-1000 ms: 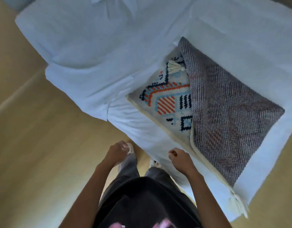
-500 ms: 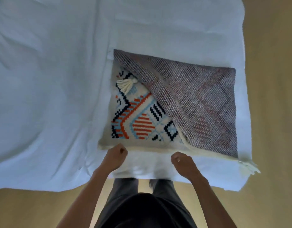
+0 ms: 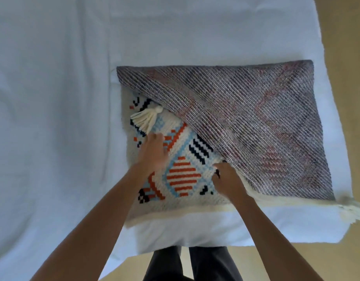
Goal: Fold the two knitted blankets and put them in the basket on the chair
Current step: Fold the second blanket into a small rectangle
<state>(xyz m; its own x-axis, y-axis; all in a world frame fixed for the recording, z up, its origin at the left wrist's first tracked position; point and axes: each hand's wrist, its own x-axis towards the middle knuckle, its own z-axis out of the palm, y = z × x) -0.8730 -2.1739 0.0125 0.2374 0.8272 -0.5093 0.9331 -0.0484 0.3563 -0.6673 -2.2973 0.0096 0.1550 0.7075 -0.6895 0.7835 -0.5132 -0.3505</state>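
A knitted blanket (image 3: 183, 175) with an orange, blue and black pattern on cream lies on the white bed (image 3: 53, 118). Its upper right part is folded over diagonally, showing the grey-purple underside (image 3: 256, 128). A cream tassel (image 3: 144, 118) rests on the patterned side, and another tassel (image 3: 351, 209) hangs at the right corner. My left hand (image 3: 154, 153) lies flat on the pattern just below the tassel, fingers spread and blurred. My right hand (image 3: 225, 179) is at the edge of the folded flap, fingers curled against it. No basket, chair or second blanket is in view.
The white bed sheet spreads to the left and above the blanket. The bed's near edge (image 3: 215, 240) runs just in front of my legs (image 3: 191, 264). Tan floor (image 3: 353, 57) shows at the right and bottom.
Both hands have moved from the bed's near edge forward onto the blanket. The left hand has opened flat on the pattern; the right has reached the flap's edge. The view has come closer.
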